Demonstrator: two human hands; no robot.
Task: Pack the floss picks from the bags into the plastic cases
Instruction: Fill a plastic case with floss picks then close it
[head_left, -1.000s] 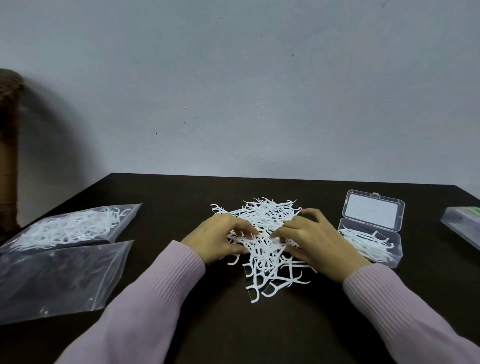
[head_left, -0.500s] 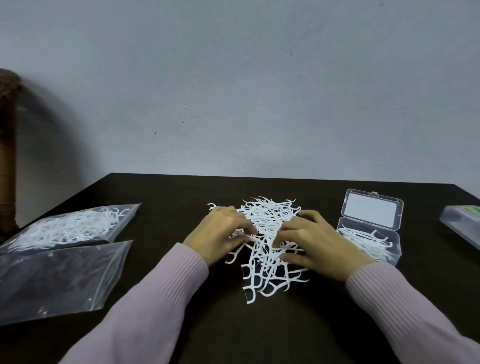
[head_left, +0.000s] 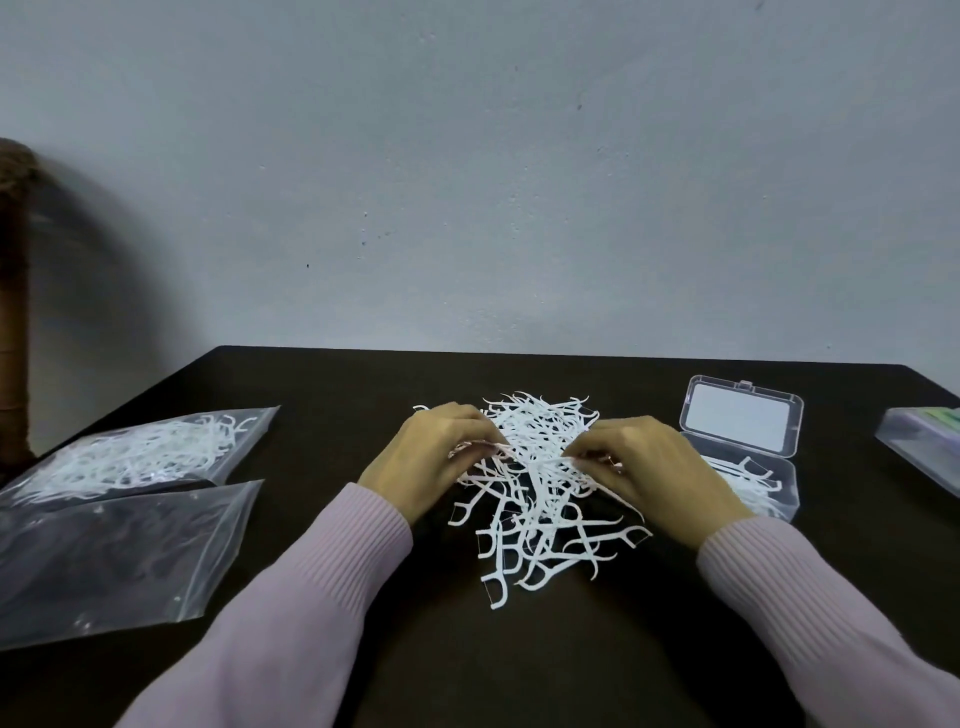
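A loose heap of white floss picks (head_left: 535, 499) lies in the middle of the dark table (head_left: 519, 665). My left hand (head_left: 431, 462) rests on the heap's left side with its fingers curled into the picks. My right hand (head_left: 654, 467) lies on the right side and pinches a few picks between thumb and fingertips. An open clear plastic case (head_left: 743, 452) stands just right of my right hand, its lid tipped back and several picks lying in its tray. At the far left, a clear zip bag (head_left: 140, 457) is full of picks.
A second clear bag (head_left: 114, 556) lies flat in front of the full one, seemingly empty. A closed plastic case (head_left: 924, 452) sits at the table's right edge. A brown post (head_left: 13, 312) stands beyond the left side. A plain wall runs behind the table.
Both hands have drawn slightly apart across the heap, and the fingers of each have curled in among the picks. The bags and cases have not moved.
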